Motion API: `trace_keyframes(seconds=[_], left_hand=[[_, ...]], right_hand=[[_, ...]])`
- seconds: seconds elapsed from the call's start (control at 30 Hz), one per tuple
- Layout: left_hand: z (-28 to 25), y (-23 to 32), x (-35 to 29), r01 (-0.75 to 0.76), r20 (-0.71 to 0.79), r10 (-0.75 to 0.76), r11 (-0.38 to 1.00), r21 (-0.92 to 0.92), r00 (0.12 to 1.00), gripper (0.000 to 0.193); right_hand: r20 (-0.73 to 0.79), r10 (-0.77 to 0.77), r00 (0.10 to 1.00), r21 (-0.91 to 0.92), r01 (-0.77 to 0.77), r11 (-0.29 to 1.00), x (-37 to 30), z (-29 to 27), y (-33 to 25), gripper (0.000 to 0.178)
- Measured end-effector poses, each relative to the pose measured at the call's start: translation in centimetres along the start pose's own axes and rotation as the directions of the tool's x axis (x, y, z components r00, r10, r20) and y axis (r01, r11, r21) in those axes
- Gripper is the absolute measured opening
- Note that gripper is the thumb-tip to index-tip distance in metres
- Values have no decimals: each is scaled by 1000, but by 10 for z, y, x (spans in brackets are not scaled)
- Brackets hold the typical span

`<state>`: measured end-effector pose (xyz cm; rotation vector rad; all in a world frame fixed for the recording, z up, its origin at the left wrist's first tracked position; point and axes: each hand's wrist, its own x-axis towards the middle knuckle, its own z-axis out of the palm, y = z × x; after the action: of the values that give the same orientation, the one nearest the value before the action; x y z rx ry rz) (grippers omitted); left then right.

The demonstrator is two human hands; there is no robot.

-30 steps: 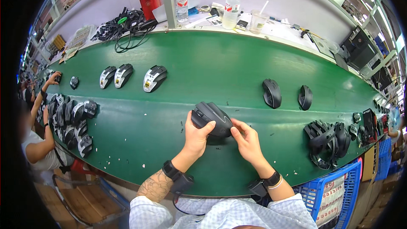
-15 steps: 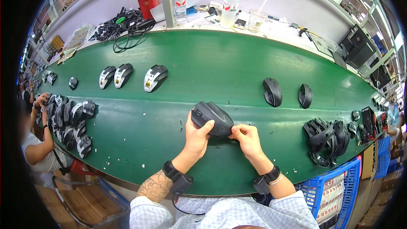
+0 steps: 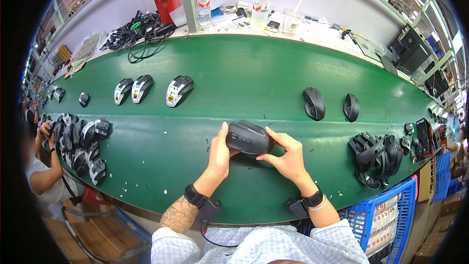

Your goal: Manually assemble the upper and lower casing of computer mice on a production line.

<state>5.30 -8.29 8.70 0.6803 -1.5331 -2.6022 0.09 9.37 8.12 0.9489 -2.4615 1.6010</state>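
Observation:
A black computer mouse (image 3: 250,138) is held between my two hands, above the green belt. Its side, with a pair of small side buttons, is tilted toward me. My left hand (image 3: 219,155) is closed on the left end, thumb pointing up along it and the other fingers partly hidden behind and beneath. At the right end, my right hand (image 3: 288,154) grips the mouse between the thumb below and the fingers above. Beyond it, to the right, two finished-looking black mice (image 3: 314,103) lie on the belt. Three mice with exposed white sides (image 3: 179,91) lie to the far left.
A pile of black and white mouse parts (image 3: 78,139) lies at the left, beside a co-worker's hands (image 3: 47,129). Black curved shells (image 3: 372,159) are heaped at the right, above a blue crate (image 3: 403,215). Bottles (image 3: 261,7) and a cup stand on the back shelf.
The mouse has been rolled so its side faces me instead of its top. My right hand has spread from a pinch at its end to a wider grip; my left thumb now points up.

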Motion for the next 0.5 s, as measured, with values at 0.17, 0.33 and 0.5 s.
trace_keyframes(seconds=[0.17,0.33,0.5], left_hand=[[-8,-3,6,47,-34,-44,995,82,998,53],[-12,-9,8,31,-47,-23,982,186,999,56],[-12,-9,5,-130,44,124,974,183,991,58]], right_hand=[[90,38,995,29,-41,999,2,-8,1,66],[192,244,951,319,-295,901,1,-12,8,59],[419,379,825,552,-563,615,1,-14,11,45]])
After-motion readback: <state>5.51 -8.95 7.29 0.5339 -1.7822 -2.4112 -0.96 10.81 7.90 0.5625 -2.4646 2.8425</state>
